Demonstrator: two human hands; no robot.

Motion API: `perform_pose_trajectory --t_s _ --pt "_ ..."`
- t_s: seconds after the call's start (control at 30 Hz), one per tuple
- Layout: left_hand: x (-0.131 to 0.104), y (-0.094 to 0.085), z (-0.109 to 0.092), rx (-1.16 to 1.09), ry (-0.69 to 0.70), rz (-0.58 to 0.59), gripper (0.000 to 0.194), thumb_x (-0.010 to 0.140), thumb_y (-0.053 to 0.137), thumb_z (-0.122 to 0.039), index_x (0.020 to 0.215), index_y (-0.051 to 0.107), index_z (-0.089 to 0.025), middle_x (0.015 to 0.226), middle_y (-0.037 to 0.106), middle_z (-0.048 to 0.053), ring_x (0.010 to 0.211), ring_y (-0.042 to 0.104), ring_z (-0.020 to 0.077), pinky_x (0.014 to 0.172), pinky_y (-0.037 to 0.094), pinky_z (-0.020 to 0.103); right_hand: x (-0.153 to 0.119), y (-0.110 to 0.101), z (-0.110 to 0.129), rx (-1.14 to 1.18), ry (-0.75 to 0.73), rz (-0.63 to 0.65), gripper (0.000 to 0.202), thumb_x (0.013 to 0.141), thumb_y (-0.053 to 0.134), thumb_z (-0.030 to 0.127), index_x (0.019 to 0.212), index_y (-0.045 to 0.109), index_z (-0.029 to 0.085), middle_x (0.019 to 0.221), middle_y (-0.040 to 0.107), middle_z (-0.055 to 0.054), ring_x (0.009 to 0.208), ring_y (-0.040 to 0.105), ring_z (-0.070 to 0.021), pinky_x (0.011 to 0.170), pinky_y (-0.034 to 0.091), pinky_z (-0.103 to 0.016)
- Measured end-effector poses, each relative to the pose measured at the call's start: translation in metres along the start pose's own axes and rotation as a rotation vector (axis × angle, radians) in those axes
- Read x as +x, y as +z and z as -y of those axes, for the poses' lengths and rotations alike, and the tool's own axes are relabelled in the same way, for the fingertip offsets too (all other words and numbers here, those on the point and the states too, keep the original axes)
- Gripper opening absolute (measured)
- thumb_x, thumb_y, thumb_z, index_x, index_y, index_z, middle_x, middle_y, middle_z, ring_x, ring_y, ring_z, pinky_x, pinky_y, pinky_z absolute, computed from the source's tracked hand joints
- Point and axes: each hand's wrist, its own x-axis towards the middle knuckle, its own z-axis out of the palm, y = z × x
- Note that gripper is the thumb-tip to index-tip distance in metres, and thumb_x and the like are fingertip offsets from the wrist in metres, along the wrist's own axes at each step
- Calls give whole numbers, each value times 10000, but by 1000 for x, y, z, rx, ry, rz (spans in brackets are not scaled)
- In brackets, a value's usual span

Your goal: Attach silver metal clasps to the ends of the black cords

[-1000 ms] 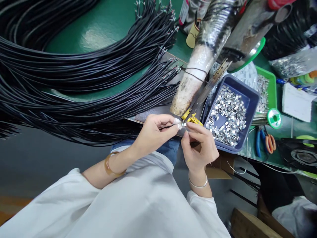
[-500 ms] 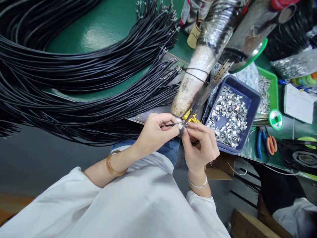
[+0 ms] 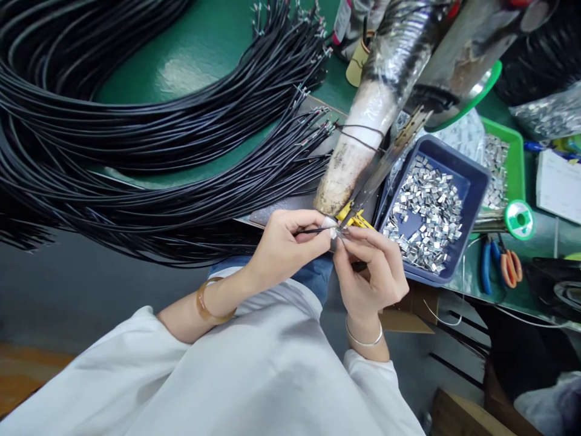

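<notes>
A thin black cable [image 3: 311, 231] lies nearly level, pinched in the left grip [image 3: 290, 242].

Single head cam, above the shirt [image 3: 254, 363], left of the blue bin [image 3: 472, 178], aimed forward and steeply down; near enough to resolve individual metal pieces [image 3: 438, 200] inside.

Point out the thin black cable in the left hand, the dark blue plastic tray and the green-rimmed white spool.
Thin black cable [image 3: 311, 231], head view: exposed length.
Dark blue plastic tray [image 3: 472, 181], head view: bare inner wall.
Green-rimmed white spool [image 3: 520, 220], head view: middle of its face.
</notes>
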Motion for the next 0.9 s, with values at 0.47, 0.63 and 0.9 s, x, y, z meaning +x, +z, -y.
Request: perform_pose_trajectory --t_s 0.47,0.63,0.9 --pt "-10 -6 6 343 329 30 57 853 652 -141 822 699 -131 618 607 -25 497 411 49 461 341 173 3 -5 -4 241 295 101 89 916 676 155 910 616 221 833 705 32 813 740 -113 719 605 -212" --pt "-14 -12 13 481 685 3 102 915 608 -99 921 700 -142 846 774 47 666 656 90 642 515 179 6 -6 -7 448 392 211 96 927 666 158 914 593 219 836 695 37 814 748 -108 688 602 -193" --pt "-12 -9 18 407 651 -57 28 871 661 -103 863 680 -122 549 442 -88 472 338 30 441 298 149 -5 -6 -7 110 88 -26 151 884 708 119 977 669 230 793 712 46 611 684 -88 561 566 -205"
